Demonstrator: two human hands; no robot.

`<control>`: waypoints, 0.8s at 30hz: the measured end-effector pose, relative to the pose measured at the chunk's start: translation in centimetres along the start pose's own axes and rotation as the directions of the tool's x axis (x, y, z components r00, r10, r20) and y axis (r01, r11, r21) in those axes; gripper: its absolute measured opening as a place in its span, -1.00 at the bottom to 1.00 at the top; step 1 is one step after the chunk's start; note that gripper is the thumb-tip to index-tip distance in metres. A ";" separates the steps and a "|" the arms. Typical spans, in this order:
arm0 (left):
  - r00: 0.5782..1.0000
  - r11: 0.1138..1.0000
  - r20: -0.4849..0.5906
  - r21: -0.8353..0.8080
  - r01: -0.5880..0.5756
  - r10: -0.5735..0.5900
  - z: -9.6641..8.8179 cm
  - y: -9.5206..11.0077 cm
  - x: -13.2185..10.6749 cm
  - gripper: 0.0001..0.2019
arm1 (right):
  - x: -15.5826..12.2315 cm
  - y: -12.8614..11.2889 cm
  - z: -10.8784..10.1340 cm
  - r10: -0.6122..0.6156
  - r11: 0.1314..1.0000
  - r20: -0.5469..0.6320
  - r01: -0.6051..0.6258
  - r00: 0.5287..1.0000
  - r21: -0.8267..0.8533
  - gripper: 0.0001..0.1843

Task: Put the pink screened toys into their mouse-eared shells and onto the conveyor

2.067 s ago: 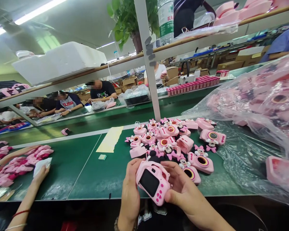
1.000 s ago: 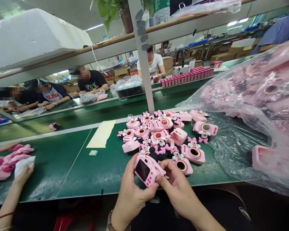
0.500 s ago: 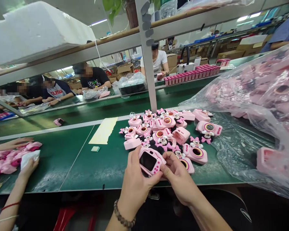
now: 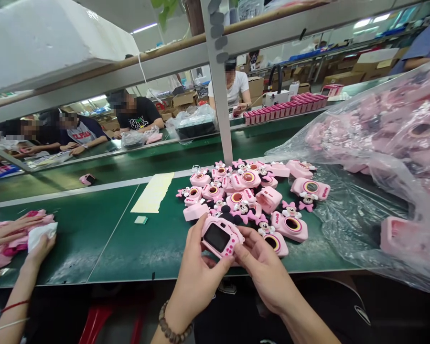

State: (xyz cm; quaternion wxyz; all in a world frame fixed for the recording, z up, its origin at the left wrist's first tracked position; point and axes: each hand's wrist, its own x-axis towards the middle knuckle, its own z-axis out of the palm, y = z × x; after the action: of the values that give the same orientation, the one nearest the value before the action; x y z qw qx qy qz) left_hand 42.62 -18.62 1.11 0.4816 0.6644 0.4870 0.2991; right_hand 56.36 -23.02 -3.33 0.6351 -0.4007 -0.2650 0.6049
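Between my two hands is a pink toy camera [image 4: 218, 237], its dark screen and magenta buttons facing me and a pink sleeve around its edges. My left hand [image 4: 197, 267] grips its left side and lower edge, thumb below the screen. On the right side, by the buttons, my right hand [image 4: 260, 260] presses with thumb and fingers. Just beyond lies a heap of pink silicone camera covers [image 4: 241, 198] with cartoon mouse figures and round lens openings. One cover [image 4: 290, 225] rests to the right of my right hand.
A clear plastic bag [image 4: 365, 191] full of pink covers spreads over the right side. Yellowish paper [image 4: 153, 192] and a small pale block [image 4: 141, 220] lie left on the green bench [image 4: 118, 248]. A co-worker's hand [image 4: 41, 246] holds white cloth. A metal post [image 4: 220, 95] rises behind the heap.
My hands and the toy camera have shifted slightly left in view. The camera's screen is turned a little more toward me. The co-worker's hands at the left have moved over the pink pieces.
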 end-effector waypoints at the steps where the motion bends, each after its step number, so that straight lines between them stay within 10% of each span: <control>1: 1.000 0.999 -0.019 0.040 -0.017 0.017 0.1 0.0 0.0 -0.23 | 0.0 0.2 0.0 -0.012 1.000 -0.014 0.012 1.000 -0.003 -0.62; 17: 0.984 0.978 -0.088 0.159 -0.137 0.152 -0.9 -0.7 -0.6 -0.22 | 0.4 -2.9 0.2 0.098 0.993 0.050 -0.095 0.994 -0.065 -0.58; 24: 0.994 0.990 -0.034 -0.094 -0.104 0.102 -2.3 -1.2 -0.4 -0.37 | -1.5 -3.0 -1.1 0.022 0.935 0.166 0.039 0.986 -0.354 -0.24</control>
State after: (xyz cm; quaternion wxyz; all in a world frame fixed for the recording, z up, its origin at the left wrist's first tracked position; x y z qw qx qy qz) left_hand 40.07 -18.09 0.82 0.4897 0.6605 0.4440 0.3561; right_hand 58.71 -24.52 -1.19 0.5303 -0.4558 -0.4239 0.5756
